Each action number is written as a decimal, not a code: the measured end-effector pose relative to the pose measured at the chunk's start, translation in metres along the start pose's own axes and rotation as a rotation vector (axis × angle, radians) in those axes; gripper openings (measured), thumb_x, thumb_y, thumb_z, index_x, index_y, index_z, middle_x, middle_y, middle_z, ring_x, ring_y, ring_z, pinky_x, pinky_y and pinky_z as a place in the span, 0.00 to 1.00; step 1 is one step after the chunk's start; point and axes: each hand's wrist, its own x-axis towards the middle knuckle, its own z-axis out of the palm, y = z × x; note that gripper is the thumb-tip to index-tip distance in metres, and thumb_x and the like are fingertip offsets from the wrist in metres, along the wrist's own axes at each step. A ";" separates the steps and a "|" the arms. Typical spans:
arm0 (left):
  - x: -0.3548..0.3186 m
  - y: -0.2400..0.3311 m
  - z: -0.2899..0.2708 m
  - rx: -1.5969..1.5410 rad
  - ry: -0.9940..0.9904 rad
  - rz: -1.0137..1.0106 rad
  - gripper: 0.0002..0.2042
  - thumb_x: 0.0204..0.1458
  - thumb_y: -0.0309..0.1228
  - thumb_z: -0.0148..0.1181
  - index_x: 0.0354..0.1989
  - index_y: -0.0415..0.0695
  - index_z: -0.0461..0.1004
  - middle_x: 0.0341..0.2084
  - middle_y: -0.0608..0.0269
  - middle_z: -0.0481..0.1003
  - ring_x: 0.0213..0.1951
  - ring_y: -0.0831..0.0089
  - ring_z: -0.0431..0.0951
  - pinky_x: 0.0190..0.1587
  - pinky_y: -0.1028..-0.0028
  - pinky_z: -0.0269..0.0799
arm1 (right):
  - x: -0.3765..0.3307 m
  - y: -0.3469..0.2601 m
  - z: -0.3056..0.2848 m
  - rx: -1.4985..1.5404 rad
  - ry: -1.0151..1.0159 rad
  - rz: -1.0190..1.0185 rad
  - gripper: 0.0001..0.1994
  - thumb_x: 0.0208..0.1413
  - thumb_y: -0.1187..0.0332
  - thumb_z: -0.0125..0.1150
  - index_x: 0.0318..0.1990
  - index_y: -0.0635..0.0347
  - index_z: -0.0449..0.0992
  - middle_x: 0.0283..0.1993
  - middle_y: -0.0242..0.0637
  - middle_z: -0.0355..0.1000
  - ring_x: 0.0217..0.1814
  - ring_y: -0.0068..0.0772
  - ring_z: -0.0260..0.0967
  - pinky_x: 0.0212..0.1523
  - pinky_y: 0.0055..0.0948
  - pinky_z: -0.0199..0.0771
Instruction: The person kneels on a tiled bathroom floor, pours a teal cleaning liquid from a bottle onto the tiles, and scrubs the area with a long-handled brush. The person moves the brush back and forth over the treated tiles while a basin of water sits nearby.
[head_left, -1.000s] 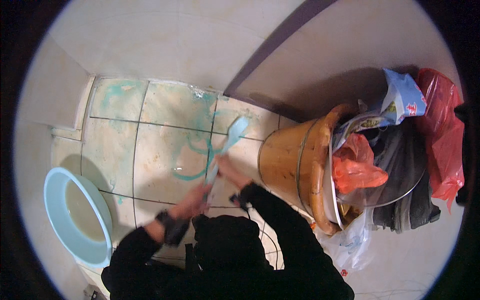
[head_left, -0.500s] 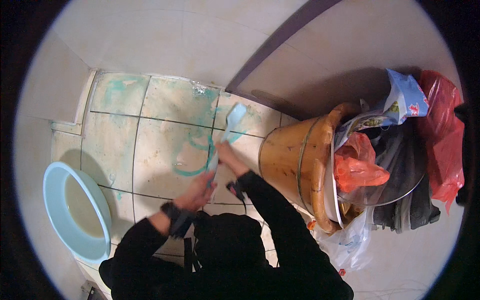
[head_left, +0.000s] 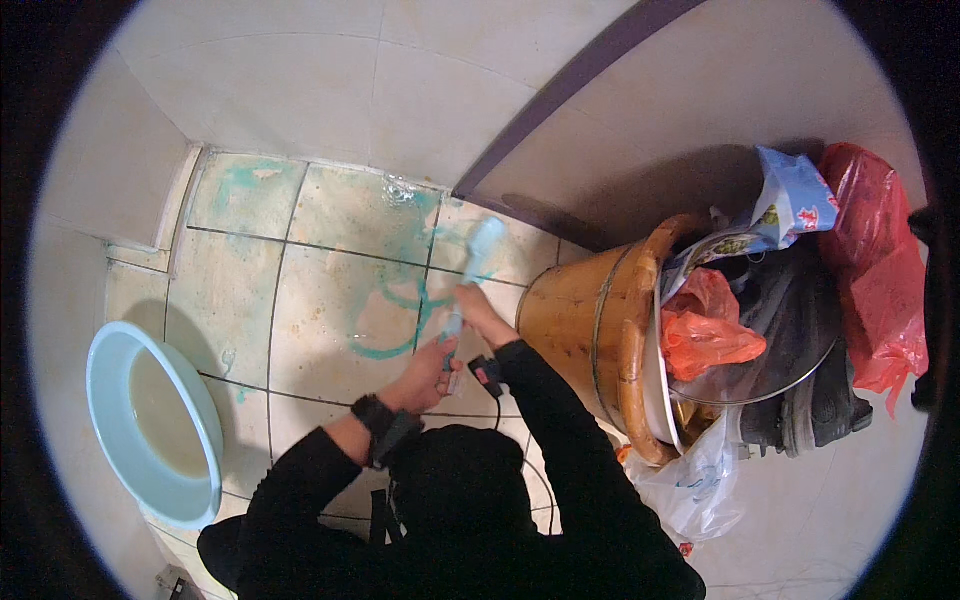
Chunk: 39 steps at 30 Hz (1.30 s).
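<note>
Brush: sits slightly farther right over the tiles than half a second ago; the left grip and right grip have shifted right with it.
Head: points away from the body, near the foot of the wall; whether it touches the tiles cannot be told.
Left grip: wrapped round the rear of the handle.
Right grip: clasped farther forward, just short of the head.
Handling: probably light and stiff, hardly fragile; likely slippery if wet.
Hold: spaced grasps, rear and forward on the handle, should give the best leverage.
Smears: green, on the tiles left of the brush.
Basin: pale blue, holding cloudy liquid, well apart at left.
Bucket: wooden, tilted in view, right of the right grip.
</note>
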 end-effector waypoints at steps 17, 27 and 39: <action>-0.003 -0.004 -0.007 -0.043 0.106 0.197 0.11 0.55 0.39 0.50 0.43 0.51 0.62 0.20 0.73 0.61 0.19 0.84 0.63 0.15 0.83 0.55 | 0.004 0.013 0.001 -0.215 -0.110 -0.030 0.16 0.55 0.59 0.46 0.45 0.60 0.66 0.25 0.34 0.69 0.26 0.37 0.68 0.24 0.37 0.69; -0.013 0.005 -0.011 -0.021 0.153 0.185 0.11 0.55 0.39 0.52 0.43 0.51 0.65 0.17 0.73 0.64 0.15 0.83 0.62 0.12 0.83 0.55 | 0.003 0.023 0.015 0.103 -0.046 -0.104 0.13 0.54 0.63 0.45 0.33 0.68 0.68 0.36 0.56 0.62 0.32 0.49 0.65 0.30 0.41 0.66; -0.034 0.040 0.028 0.130 0.336 0.104 0.07 0.57 0.35 0.48 0.40 0.48 0.65 0.17 0.73 0.64 0.18 0.81 0.66 0.16 0.82 0.65 | 0.019 0.020 0.032 -0.001 0.198 -0.042 0.15 0.55 0.60 0.45 0.29 0.66 0.65 0.24 0.48 0.68 0.27 0.46 0.69 0.24 0.42 0.68</action>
